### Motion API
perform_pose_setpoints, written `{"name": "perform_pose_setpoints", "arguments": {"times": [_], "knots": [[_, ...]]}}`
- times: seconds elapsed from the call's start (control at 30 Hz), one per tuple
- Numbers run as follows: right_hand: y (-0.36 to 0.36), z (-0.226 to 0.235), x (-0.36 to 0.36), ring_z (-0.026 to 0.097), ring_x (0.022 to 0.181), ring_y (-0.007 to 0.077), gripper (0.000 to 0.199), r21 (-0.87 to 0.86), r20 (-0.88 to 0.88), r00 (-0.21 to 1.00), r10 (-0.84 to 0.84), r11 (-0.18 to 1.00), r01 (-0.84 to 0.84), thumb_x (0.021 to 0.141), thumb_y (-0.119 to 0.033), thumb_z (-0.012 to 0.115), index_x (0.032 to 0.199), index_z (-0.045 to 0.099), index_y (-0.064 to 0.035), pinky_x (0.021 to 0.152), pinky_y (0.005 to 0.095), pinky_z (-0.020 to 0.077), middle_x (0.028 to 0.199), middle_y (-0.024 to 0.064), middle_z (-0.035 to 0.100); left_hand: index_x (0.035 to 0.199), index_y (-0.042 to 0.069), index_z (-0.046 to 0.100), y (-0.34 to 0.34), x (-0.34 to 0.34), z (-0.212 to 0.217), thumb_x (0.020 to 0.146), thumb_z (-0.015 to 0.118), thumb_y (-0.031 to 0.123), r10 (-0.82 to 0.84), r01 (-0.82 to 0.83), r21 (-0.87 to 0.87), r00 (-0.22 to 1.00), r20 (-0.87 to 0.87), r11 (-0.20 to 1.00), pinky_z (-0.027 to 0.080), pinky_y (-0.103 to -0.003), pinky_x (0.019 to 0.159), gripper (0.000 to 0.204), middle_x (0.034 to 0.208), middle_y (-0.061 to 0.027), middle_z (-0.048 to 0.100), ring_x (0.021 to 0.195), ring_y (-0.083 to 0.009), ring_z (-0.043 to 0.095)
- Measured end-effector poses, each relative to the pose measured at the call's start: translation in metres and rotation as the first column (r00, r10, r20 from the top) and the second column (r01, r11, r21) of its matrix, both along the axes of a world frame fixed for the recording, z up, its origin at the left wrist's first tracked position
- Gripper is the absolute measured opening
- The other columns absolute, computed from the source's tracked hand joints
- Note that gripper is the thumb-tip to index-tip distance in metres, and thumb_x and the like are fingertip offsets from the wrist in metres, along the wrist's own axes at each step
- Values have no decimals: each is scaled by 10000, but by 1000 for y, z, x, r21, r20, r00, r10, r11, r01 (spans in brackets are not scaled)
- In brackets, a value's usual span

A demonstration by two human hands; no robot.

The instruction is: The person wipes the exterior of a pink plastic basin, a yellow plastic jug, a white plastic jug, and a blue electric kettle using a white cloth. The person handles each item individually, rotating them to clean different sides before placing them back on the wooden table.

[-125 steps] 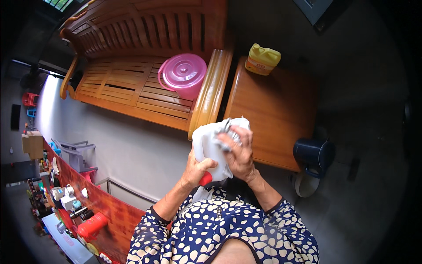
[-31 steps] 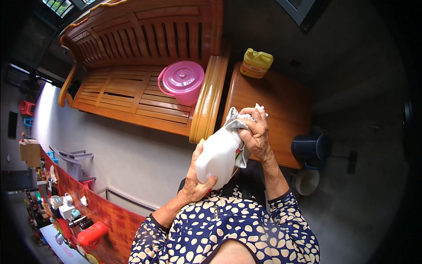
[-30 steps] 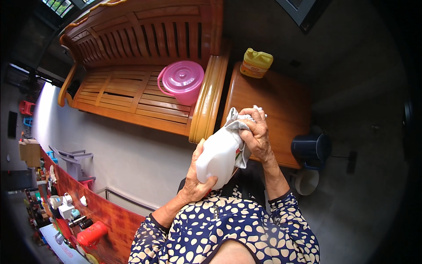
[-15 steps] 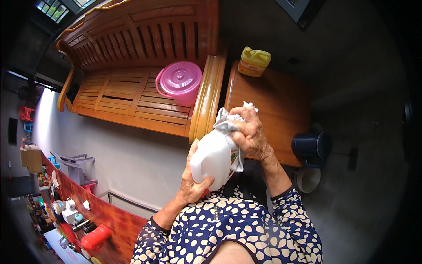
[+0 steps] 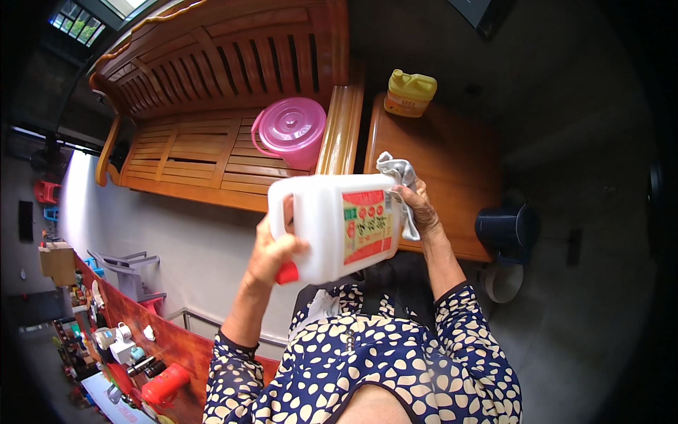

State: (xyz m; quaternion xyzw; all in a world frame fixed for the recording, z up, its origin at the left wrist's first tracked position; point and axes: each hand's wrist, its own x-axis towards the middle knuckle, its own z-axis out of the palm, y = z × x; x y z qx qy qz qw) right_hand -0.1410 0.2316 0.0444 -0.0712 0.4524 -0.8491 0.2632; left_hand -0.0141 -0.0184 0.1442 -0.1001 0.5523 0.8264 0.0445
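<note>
A white plastic jug with a red cap and a red and cream label lies on its side in the air before me. My left hand is wrapped round its handle, close to the cap. At the jug's base, my right hand grips a pale grey cloth and presses it against the plastic. The cloth hangs down along the base, and some of my right fingers are hidden behind it and the jug.
Beyond the jug stands a wooden bench bearing a pink lidded bucket. A yellow jug is on the wooden side table. Right of it is a dark blue pail. A red table with clutter lies at lower left.
The jug has turned so its labelled side faces up and its cap end points left. My left hand has moved left with the handle; the cloth has shifted to the base.
</note>
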Motion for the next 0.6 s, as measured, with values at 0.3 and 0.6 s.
{"name": "perform_pose_setpoints", "arguments": {"times": [0.3,0.6], "knots": [[-35,-60,0,634,1038,204,490,-232,428,898,-100,948,216,852,-279,701,1255,544,-48,944,361,523,1145,81,640,1468,39,246,-23,-25,-9,808,595,627,51,-20,603,998,-34,797,445,-429,1002,950,1398,-142,443,1266,-283,465],[-68,-24,2,622,931,137,404,-86,170,910,-379,914,396,811,-254,756,1134,602,-66,864,311,516,1034,23,646,1452,99,239,76,-36,-39,790,719,-4,654,-676,-81,732,-190,733,371,-390,1075,824,1376,-91,422,1268,-227,437]]}}
